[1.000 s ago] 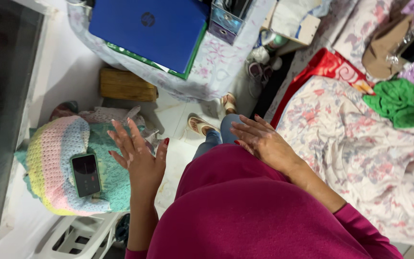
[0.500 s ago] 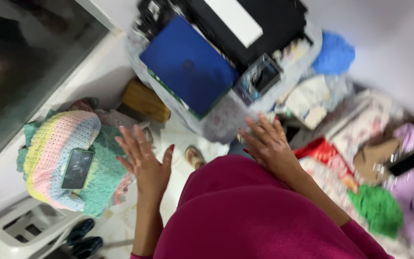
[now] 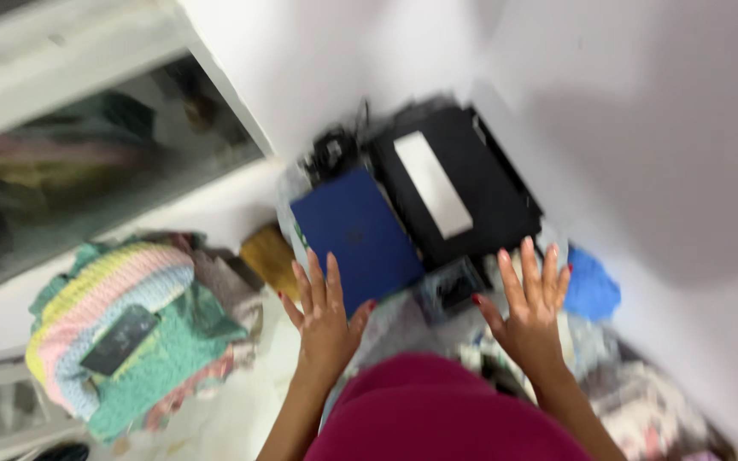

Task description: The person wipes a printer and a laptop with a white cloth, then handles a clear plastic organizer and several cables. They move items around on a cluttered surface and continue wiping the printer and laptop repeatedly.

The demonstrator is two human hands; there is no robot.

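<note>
**Two Open Hands Held Over a Crowded Table Corner**

Two hazards can be judged from how things lie. First, the blue laptop (image 3: 359, 239) is set at an angle on the cloth-covered table (image 3: 403, 320), just beside a black printer (image 3: 459, 183) and a small dark-fronted box (image 3: 452, 288); with things packed this closely, a careless sweep of either hand could be expected to nudge the laptop or the box toward the table's edge. Second, the picture is smeared by head motion, so contact cannot be read with certainty, and a reach made while the view is swinging could land off its mark. A tangle of dark cables (image 3: 328, 154) behind the laptop could also be snagged if the laptop were dragged.

The left hand (image 3: 326, 312) is spread wide, fingers apart and palm turned down, and nothing is gripped in it. It is seen over the near corner of the laptop, but whether it is touched or merely hovered above cannot be told. The right hand (image 3: 530, 307) is likewise fully spread and empty, raised near the small box and a blue cloth bundle (image 3: 593, 286), with no contact discernible.

Well apart to the left, a striped crochet blanket (image 3: 121, 329) is piled on a seat, and a dark phone (image 3: 120, 340) is laid on top of it.
</note>
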